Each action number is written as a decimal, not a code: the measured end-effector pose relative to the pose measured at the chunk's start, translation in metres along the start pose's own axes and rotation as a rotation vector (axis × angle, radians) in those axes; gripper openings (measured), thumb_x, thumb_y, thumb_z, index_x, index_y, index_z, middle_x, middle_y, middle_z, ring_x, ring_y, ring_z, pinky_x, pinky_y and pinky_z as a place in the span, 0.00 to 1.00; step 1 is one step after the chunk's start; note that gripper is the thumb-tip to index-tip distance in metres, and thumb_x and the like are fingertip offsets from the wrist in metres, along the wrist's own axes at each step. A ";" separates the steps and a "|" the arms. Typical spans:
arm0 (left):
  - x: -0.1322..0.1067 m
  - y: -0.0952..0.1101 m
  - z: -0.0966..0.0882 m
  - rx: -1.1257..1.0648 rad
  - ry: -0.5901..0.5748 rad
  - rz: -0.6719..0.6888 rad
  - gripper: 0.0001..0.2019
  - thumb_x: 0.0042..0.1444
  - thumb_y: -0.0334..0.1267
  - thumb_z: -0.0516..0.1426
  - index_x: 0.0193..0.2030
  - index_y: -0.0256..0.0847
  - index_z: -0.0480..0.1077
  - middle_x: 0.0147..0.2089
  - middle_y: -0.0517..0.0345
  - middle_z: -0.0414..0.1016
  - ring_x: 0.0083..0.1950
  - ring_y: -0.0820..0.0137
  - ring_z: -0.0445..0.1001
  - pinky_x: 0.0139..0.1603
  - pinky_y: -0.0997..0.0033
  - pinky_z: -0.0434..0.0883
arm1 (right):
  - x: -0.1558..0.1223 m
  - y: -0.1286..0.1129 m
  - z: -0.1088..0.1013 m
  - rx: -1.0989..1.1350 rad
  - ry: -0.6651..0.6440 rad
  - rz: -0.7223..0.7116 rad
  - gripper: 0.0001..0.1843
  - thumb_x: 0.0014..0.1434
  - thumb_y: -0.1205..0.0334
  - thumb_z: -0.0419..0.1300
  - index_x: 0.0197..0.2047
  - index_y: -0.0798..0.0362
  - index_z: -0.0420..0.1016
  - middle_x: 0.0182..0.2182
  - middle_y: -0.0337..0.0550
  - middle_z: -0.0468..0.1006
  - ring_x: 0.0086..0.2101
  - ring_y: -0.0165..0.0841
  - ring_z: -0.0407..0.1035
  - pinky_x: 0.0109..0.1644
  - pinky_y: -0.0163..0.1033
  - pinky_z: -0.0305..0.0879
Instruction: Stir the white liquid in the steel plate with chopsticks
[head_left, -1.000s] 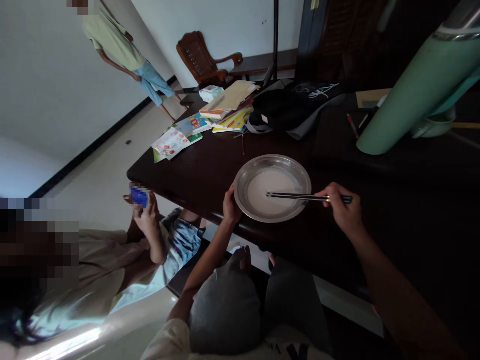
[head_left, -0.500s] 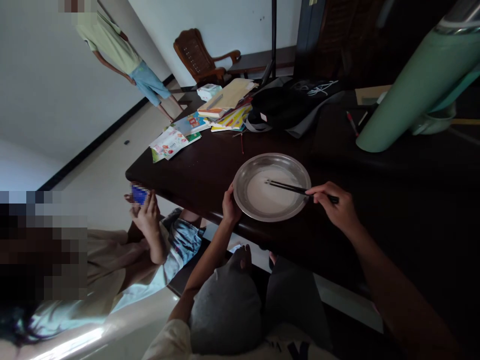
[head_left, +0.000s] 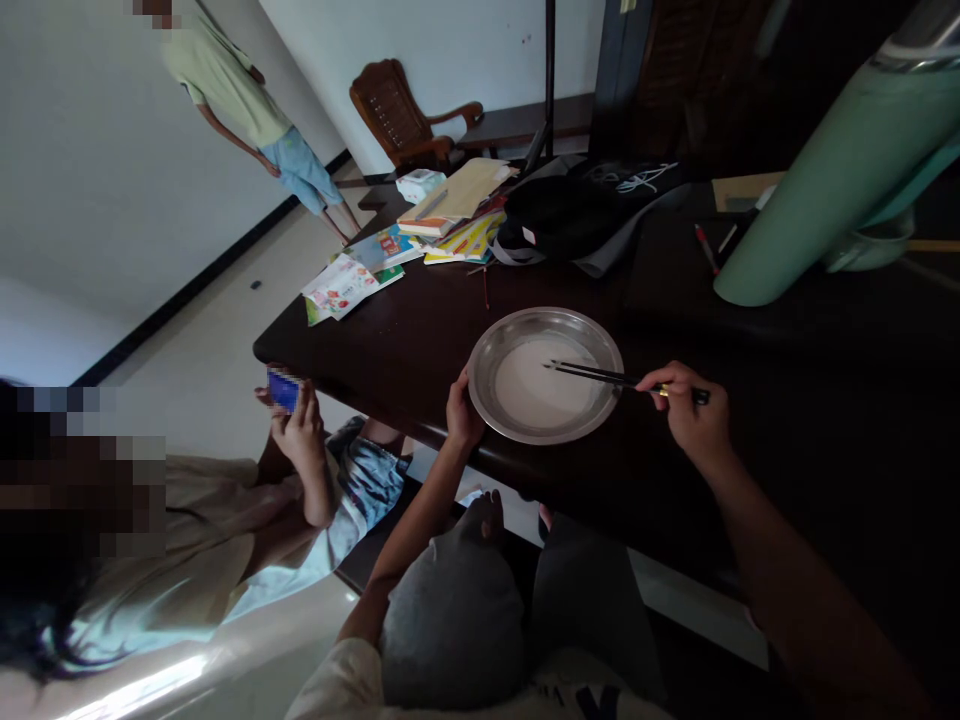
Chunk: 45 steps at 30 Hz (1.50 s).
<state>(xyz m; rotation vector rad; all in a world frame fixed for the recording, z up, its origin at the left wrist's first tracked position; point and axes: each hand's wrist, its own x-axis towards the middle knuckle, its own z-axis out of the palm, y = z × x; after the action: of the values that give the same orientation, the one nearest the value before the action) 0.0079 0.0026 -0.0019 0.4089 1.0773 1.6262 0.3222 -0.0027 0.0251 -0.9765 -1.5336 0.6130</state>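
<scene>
A round metal plate [head_left: 501, 338] holding a thin pale liquid sits near the front edge of a dark wooden table [head_left: 390, 340]. My left hand [head_left: 461, 412] grips the plate's near-left rim, fingers closed on it. My right hand [head_left: 690, 412] is closed on a pair of dark chopsticks [head_left: 592, 375]. Their tips reach over the plate's right half, into the pale liquid.
A pile of books and leaflets [head_left: 420, 230] and a black bag [head_left: 570, 215] lie at the table's far end. A large green cylinder [head_left: 825, 180] leans at the right. A seated person holds a phone [head_left: 283, 388] at my left. Another person [head_left: 247, 110] stands by the wall.
The chopstick tips swung across the liquid and now lie further right in the plate. My right hand shifted slightly right. My left hand stayed on the rim.
</scene>
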 end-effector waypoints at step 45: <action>0.000 0.000 0.003 0.031 0.058 -0.017 0.08 0.58 0.42 0.63 0.38 0.43 0.83 0.39 0.53 0.88 0.64 0.49 0.83 0.67 0.55 0.77 | 0.004 -0.002 -0.003 -0.049 0.052 0.152 0.34 0.77 0.31 0.56 0.31 0.44 0.89 0.24 0.41 0.77 0.27 0.37 0.71 0.36 0.46 0.70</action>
<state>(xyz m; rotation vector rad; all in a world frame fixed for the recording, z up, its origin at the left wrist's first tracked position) 0.0100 0.0033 -0.0002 0.3747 1.1479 1.6163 0.3245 -0.0011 0.0297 -1.1457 -1.4427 0.6542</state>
